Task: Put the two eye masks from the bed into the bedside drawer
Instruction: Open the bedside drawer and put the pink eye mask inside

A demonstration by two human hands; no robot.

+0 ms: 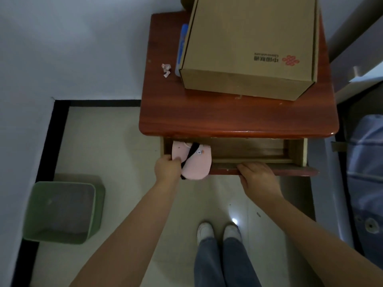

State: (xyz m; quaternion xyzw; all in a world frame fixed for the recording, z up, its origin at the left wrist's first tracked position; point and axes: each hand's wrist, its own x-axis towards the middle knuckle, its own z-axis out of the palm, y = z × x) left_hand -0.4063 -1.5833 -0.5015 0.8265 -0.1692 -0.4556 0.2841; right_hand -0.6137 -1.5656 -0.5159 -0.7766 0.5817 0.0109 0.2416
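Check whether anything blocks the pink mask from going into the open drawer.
Nothing visible does. The left hand holds the pink mask over the drawer's left end; the drawer interior looks bare. The right hand rests on the drawer front, right of the mask.

dim room, white wall (72,38), pale tiled floor (116,141), reddish wooden nightstand (228,114), green bin (62,212)

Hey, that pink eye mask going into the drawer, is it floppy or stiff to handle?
Probably floppy: the pink eye mask droops over the drawer front where the left hand pinches one edge. Likely light, since fingertips alone hold it. Its black strap hangs loose and might snag.
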